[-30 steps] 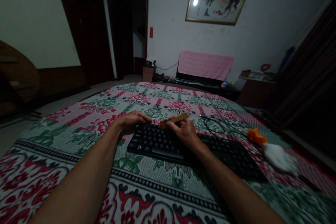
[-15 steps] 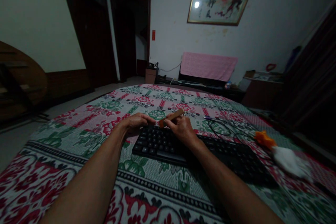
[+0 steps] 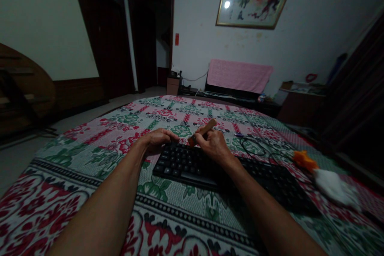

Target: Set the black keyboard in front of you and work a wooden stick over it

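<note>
Since the earlier frames, the brush (image 3: 203, 132) had tipped up more steeply in the right hand (image 3: 213, 145), its wooden handle now pointing up and away to the right while its dark working end dipped toward the top row of keys. That hand was curled around the handle, fingers and thumb pinching it near the lower end, and it hovered over the far edge of the keyboard (image 3: 192, 164). Whether the brush tip touched the keys could not be told in the dim light.

The left hand (image 3: 156, 139) had stayed where it was, lying palm down with fingers loosely together on the far left corner of the keyboard, pressing on its edge.

The keyboard lay flat on the bedspread (image 3: 90, 156), a red, green and white floral cloth, running from centre toward the right. Its cable (image 3: 255, 148) looped on the cloth just beyond the right hand. Farther right, well apart from both hands, lay a duster (image 3: 327, 184) with an orange handle and white fluff. On the far wall hung a picture (image 3: 253, 5), and below it a pink cloth (image 3: 240, 75) draped over low furniture.
</note>
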`<state>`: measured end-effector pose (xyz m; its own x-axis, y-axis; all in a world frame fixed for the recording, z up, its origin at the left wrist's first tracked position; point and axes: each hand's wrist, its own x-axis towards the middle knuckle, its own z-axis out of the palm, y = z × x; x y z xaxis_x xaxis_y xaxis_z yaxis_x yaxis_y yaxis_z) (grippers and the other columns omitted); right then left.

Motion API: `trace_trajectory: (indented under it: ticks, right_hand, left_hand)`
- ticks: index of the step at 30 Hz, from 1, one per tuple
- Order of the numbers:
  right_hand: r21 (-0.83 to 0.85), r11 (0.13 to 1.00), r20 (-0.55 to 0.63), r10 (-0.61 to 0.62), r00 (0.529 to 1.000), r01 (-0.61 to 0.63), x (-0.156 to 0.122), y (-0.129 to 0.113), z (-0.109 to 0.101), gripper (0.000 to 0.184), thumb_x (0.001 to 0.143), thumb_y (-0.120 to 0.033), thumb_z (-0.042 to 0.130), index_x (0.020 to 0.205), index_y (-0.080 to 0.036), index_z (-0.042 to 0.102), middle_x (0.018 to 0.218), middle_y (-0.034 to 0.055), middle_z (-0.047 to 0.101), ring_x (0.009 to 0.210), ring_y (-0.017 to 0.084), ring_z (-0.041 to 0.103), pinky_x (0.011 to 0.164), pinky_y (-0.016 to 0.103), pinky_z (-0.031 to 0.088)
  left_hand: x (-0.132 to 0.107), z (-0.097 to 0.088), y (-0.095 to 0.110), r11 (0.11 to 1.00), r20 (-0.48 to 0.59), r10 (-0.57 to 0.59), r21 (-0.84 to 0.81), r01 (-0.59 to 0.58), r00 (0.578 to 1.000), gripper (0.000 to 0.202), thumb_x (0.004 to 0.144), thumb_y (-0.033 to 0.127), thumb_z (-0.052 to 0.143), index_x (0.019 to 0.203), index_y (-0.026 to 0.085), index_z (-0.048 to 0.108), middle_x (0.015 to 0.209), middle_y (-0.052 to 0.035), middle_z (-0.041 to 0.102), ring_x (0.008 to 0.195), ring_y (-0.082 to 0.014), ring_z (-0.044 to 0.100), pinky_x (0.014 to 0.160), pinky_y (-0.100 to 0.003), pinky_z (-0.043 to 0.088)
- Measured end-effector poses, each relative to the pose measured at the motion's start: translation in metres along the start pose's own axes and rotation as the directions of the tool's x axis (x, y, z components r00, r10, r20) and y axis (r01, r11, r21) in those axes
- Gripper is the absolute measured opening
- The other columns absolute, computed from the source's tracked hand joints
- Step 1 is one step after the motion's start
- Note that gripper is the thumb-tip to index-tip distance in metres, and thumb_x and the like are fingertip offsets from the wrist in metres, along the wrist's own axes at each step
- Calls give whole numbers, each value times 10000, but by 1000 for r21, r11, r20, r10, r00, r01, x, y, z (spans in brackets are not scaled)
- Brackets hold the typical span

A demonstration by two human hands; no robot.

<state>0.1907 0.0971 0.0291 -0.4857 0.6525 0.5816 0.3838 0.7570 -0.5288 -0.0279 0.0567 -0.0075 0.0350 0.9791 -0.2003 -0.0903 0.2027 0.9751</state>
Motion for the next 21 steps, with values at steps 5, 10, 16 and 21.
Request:
trace_trajectory:
  ticks: [5,10,16,21]
  right_hand:
    - [247,967,-9,64,998,-60,-4,-1,22,202,772,-281,527,874,-155,648,776,38,681,613,134,619,545,210,463]
    - [261,962,11,83,997,-83,-6,3,36,218,770,-315,566,894,-153,640,761,50,684,640,154,634,580,232,480]
    - [107,992,79,-73,994,64,-8,0,32,175,804,-275,530,869,-161,646,781,47,682,690,153,634,650,237,469]
    - [43,995,89,-96,991,93,-6,-4,24,192,820,-224,473,811,-142,646,789,66,674,731,166,636,685,246,468]
  left_hand:
    - [-5,5,4,1000,36,0,-13,0,999,391,488,13,498,807,98,706,770,-96,694,603,-144,599,553,-239,442]
    - [-6,5,4,1000,28,17,-14,-16,999,400,484,2,483,805,95,703,773,-99,697,627,-155,615,581,-247,453]
    - [-5,2,3,995,4,18,-94,-18,1000,430,496,-29,509,859,116,688,844,-89,698,722,-142,631,638,-220,458]
    - [-3,2,2,993,-14,7,-120,-9,1000,452,501,-37,557,909,120,673,884,-93,687,763,-140,631,652,-215,460]
